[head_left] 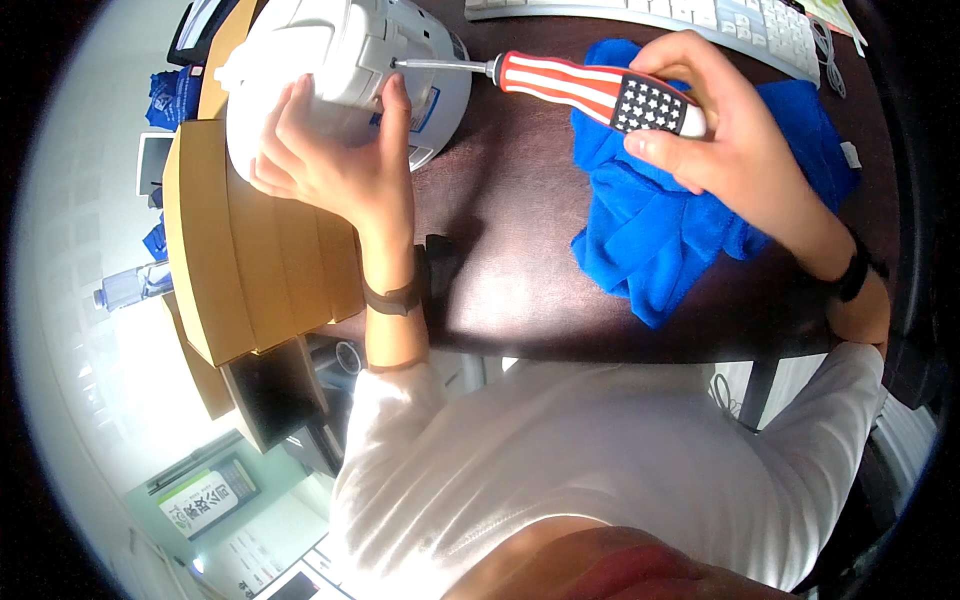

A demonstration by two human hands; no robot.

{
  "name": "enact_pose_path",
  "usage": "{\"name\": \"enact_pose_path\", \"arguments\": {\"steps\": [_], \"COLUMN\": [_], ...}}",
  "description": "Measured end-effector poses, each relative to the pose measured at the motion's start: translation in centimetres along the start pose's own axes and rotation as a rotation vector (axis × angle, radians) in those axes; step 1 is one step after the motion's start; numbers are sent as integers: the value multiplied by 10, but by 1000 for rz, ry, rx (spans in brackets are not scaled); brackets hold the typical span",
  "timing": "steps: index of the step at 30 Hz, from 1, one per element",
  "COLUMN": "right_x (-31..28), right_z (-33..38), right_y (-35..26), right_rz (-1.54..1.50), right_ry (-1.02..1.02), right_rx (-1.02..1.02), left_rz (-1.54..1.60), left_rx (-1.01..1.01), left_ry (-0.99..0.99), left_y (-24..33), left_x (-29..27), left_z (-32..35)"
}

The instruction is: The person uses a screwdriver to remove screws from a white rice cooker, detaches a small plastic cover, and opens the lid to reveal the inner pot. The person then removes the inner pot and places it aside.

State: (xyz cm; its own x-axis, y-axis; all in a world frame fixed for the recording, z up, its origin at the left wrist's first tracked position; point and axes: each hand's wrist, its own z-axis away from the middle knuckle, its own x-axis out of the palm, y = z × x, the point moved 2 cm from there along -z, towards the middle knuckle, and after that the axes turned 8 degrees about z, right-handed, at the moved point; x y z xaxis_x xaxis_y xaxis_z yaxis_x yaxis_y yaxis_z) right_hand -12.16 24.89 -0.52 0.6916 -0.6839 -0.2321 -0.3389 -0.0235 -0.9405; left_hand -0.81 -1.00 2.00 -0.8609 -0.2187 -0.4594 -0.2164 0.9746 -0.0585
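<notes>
A white, rounded plastic appliance (345, 60) lies at the far left of the table; I cannot tell its exact kind. My left hand (335, 150) grips its near side, the fingers curved over the shell and the thumb close to a small dark hole. Into that spot reaches the metal shaft of a screwdriver (570, 85), held almost level. My right hand (710, 125) closes around the end of its handle, which has red and white stripes and a black section with white stars. Whether the tip sits in a screw is too small to tell.
Beneath my right hand a crumpled blue cloth (650, 230) lies on the dark brown table (500, 290). A white keyboard (700, 20) is at the far edge, with a grey cable (832, 60) beside it. Tan boxes (240, 250) stand along the left.
</notes>
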Motion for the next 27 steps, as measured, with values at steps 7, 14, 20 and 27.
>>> {"name": "enact_pose_path", "arguments": {"steps": [7, 14, 20, 27], "right_x": [2, 6, -2, -22], "right_z": [4, 6, 18, 8], "right_y": [6, 0, 20, 57], "right_rz": [-584, -386, -504, -149], "right_ry": [-87, -25, 79, 173], "right_rx": [523, 478, 487, 348], "left_rz": [-16, -22, -31, -26], "left_rx": [-15, 1, 9, 6], "left_ry": [20, 25, 22, 40], "left_y": [3, -2, -1, -3], "left_x": [0, 1, 1, 4], "left_z": [-1, 0, 0, 5]}}
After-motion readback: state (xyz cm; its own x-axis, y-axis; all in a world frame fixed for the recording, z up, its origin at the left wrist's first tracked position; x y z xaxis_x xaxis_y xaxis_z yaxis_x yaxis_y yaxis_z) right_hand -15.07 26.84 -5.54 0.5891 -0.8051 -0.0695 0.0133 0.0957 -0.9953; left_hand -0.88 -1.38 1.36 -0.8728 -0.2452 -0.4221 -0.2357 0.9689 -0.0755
